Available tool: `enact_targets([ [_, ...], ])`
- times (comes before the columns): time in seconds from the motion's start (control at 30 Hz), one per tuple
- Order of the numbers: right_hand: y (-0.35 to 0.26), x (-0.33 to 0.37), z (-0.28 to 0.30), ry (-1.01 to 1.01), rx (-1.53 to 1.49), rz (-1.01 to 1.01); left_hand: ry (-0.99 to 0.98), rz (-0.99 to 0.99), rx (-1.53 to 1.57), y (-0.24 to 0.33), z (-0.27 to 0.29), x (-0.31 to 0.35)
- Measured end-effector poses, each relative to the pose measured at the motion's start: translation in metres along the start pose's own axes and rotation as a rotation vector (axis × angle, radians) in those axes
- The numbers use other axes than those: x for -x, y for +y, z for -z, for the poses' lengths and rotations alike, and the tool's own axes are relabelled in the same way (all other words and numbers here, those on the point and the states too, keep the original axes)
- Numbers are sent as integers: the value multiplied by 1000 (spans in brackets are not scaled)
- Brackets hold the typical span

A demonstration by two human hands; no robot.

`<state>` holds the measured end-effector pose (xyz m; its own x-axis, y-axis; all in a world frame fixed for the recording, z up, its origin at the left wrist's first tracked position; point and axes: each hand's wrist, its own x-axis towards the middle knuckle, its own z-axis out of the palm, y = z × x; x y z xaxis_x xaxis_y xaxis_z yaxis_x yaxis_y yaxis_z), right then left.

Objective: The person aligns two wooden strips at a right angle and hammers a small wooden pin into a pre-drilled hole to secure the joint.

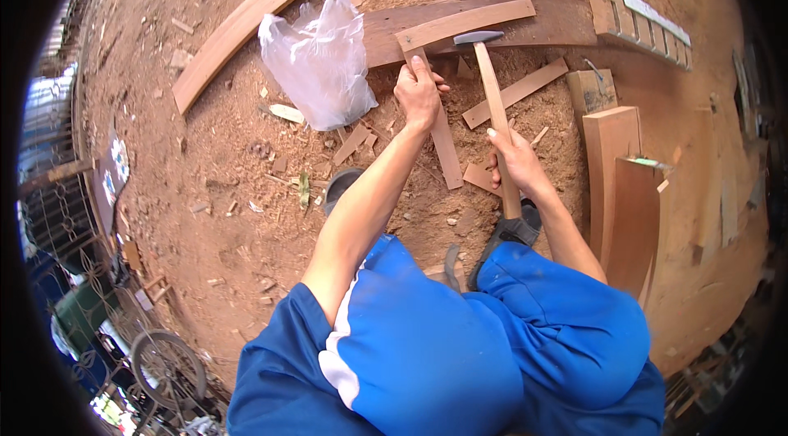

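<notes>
My left hand (419,93) is closed around a narrow wooden strip (446,153) near its upper end. That end meets a second wooden strip (472,20) at a corner, and the second strip lies across a darker board (562,22) on the ground. In my right hand (517,161) is a hammer (491,83), gripped by its wooden handle. Its grey metal head is just right of the corner, over the board's near edge. Whether the head touches the board, I cannot tell. A small dark spot shows on the second strip near the corner.
A crumpled clear plastic bag (316,67) sits left of the strips, beside a long plank (254,22). Loose wood strips (517,93) and shavings litter the dirt. Upright boards (611,173) stand at right, below a slotted wooden piece (640,22). A wheel (168,366) is at lower left.
</notes>
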<state>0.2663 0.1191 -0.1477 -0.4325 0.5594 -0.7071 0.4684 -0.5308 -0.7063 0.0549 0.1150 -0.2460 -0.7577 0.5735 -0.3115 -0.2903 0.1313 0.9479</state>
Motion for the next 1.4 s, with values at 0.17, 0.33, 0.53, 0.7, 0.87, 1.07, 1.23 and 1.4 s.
enact_targets([
  [0.17,31,-15,10,315,713,267,-45,26,77,7,3,5],
  [0.33,-3,-15,-11,443,979,562,-174,74,84,5,2,18],
  [0.53,-63,-68,-68,139,1052,400,-337,69,-241,16,32,9],
  [0.7,-58,-105,-75,143,1113,426,-192,-381,-540,43,90,-11],
  [0.87,-98,-99,-83,76,1083,198,-82,-664,-731,34,124,-32],
  [1.07,-115,-101,-69,-23,1022,88,-61,-731,-692,25,118,-45],
  [1.23,-120,-105,-66,-38,997,5,37,-747,-772,33,127,-44],
  [1.4,-146,-103,-66,-60,957,-149,110,-820,-781,26,118,-51],
])
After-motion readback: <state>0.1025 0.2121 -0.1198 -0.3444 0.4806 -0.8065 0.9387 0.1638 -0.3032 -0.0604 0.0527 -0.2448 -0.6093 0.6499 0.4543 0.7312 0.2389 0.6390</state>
